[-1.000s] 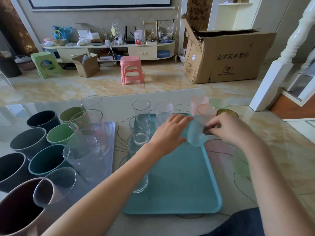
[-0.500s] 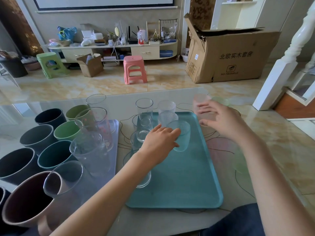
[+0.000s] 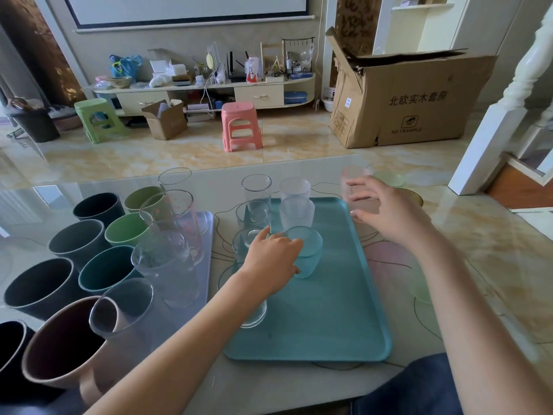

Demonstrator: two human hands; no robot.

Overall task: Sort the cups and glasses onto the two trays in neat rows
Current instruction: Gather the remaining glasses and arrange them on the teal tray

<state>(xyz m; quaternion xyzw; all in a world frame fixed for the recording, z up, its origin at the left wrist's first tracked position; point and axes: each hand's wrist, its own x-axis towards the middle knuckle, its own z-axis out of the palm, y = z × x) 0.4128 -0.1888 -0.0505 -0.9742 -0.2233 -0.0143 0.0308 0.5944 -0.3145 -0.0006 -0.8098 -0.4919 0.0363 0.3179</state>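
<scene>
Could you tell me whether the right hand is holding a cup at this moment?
No, the right hand hovers open, fingers spread, near the pale pink translucent cup, not gripping it.

**Both hands out over the table**

Left hand point(image 3: 272, 260): forearm comes in from bottom left, palm down, fingers curled w/ thumb low, wrapped on the side of a textured glass point(image 3: 308, 253) standing upright. Right hand point(image 3: 389, 209): arm comes in from lower right, wrist raised, palm facing left, fingers spread & slightly bent, thumb below. Nothing held in it; it hangs in air, well apart from left hand.
</scene>
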